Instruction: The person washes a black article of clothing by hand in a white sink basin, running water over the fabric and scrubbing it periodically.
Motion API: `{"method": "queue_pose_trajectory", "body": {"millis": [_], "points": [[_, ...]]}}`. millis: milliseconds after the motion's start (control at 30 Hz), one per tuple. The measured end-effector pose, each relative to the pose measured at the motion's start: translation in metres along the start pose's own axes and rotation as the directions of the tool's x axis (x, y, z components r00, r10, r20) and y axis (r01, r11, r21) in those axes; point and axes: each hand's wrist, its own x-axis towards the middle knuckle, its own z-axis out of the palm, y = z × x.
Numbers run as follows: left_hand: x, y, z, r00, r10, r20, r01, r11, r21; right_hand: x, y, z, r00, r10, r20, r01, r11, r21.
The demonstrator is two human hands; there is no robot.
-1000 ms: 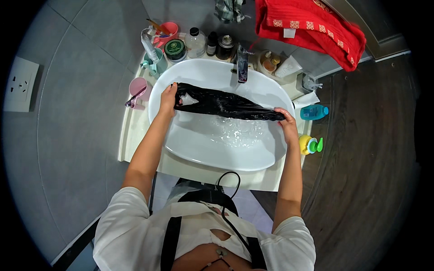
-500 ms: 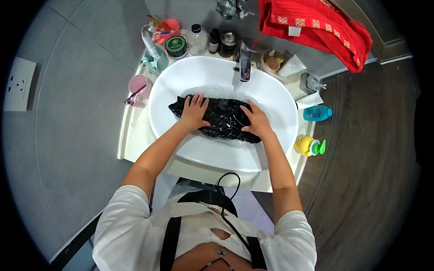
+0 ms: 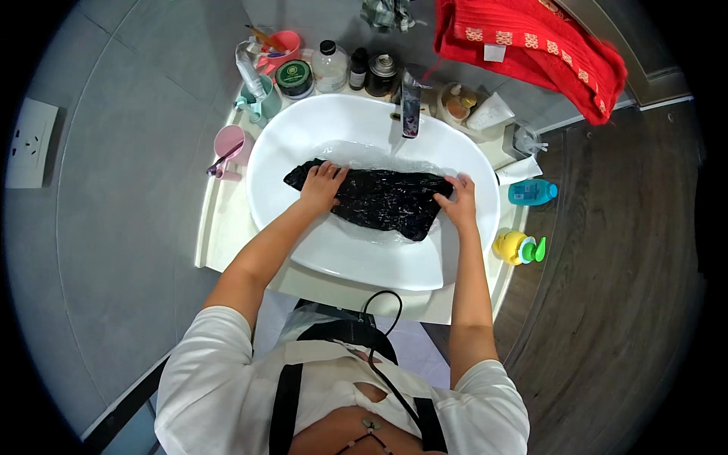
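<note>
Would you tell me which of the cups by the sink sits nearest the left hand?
The pink cup on the sink's left ledge; the teal cup and pink bowl-like cup stand farther back from the left hand.

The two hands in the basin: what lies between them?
In the head view, the wet black cloth spans the stretch between the left hand and the right hand, lying in shallow water in the white basin.

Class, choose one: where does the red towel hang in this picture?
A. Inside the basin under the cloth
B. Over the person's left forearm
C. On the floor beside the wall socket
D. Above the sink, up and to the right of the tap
D: the red towel hangs above the white sink, up and right of the tap.
</note>
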Motion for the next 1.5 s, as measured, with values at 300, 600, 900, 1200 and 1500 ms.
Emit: {"method": "queue_pose_trajectory", "body": {"millis": [300, 600, 900, 1200, 1500], "points": [[0.004, 0.017, -0.014, 0.996, 0.086, 0.022, -0.087, 0.993, 0.073, -0.046, -0.037, 0.050, 0.890, -0.233, 0.392, 0.366, 0.878, -0.308], [0.011, 0.010, -0.013, 0.994, -0.059, -0.096, 0.066, 0.995, 0.070, -0.042, -0.037, 0.068, 0.986, -0.130, 0.107, 0.155, 0.948, -0.279], [-0.012, 0.029, 0.012, 0.771, -0.581, 0.258, 0.188, -0.180, -0.966, -0.050, -0.036, 0.086, 0.996, -0.057, 0.065, 0.076, 0.933, -0.352], [-0.021, 0.063, -0.035, 0.680, -0.496, 0.540, 0.253, -0.532, -0.808, -0.038, -0.012, 0.089, 0.997, 0.007, 0.071, 0.011, 0.966, -0.260], [0.019, 0.067, -0.023, 0.905, 0.008, 0.426, 0.245, -0.827, -0.507, -0.038, -0.161, 0.014, 0.977, -0.192, 0.094, 0.094, 0.781, 0.618]]}}
